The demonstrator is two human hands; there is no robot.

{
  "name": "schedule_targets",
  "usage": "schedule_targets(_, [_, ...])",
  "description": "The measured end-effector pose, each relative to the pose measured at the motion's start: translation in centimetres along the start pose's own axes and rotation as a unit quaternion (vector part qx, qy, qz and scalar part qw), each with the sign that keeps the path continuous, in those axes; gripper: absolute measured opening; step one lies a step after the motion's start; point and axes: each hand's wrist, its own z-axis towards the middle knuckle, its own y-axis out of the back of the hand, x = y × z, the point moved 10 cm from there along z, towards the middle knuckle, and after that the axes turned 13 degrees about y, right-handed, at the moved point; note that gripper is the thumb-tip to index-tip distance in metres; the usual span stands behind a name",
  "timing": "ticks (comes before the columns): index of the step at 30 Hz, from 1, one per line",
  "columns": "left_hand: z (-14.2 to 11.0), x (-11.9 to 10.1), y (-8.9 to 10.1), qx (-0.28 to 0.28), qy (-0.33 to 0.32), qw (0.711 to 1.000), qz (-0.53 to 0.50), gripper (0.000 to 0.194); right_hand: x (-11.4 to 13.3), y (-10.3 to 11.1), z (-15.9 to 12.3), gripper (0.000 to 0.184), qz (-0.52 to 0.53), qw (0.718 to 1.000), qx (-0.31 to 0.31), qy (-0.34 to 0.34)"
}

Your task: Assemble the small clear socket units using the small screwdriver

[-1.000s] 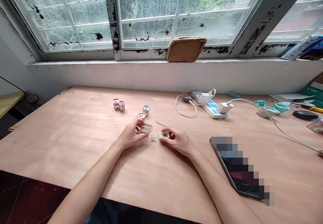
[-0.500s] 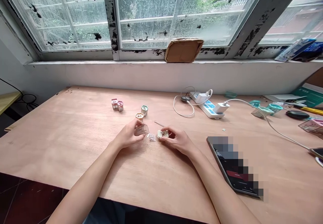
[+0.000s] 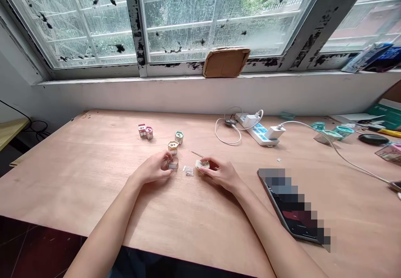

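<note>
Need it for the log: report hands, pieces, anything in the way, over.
Left hand gripping clear box. Right hand holding whitish piece. Small clear piece between them; thin rod just beyond right hand.

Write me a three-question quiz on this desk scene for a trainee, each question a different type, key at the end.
1. True or false: the small hexagonal container with a green top stands farther from the person than the hexagonal one with a yellow-orange top.
2. Multiple choice: what lies on the light wooden table, just right of the clear plastic box at the left hand?
A) a yellow-handled tool
B) a small clear plastic piece
C) a black mouse
3. Fill in the blank: the small off-white part is held by the ____ hand.

Key: 1 true; 2 B; 3 right.
</note>
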Motion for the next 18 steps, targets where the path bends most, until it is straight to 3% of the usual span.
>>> schedule_targets(3, [-0.1, 0.0, 1.0, -0.034, -0.029, 0.999, 0.011, 0.047, 0.0, 0.2, 0.0, 0.033, 0.025, 0.999, -0.029, 0.0])
schedule_targets(5, [-0.4, -0.5, 2.3, -0.095, -0.064, 0.993, 0.008, 0.052, 0.1, 0.4, 0.0, 0.035, 0.065, 0.996, -0.055, -0.006])
schedule_targets(8, [-1.6, -2.0, 4.0, -0.205, -0.125, 0.971, 0.001, 0.042, 0.7, 0.5, 0.1, 0.038, 0.137, 0.987, -0.089, -0.007])
schedule_targets(10, [-2.5, -3.4, 4.1, -0.243, -0.17, 0.955, -0.006, 0.039, 1.3, 0.5, 0.2, 0.039, 0.165, 0.981, -0.103, -0.005])
schedule_targets(15, [-3.6, -6.9, 1.4, -0.212, -0.259, 0.942, -0.008, 0.056, 2.8, -0.6, 0.1, 0.037, 0.203, 0.974, -0.101, -0.007])
schedule_targets(18, [-4.0, -8.1, 0.0, -0.188, -0.296, 0.936, -0.006, 0.053, 3.7, -1.6, 0.1, 0.034, 0.221, 0.972, -0.083, 0.001])
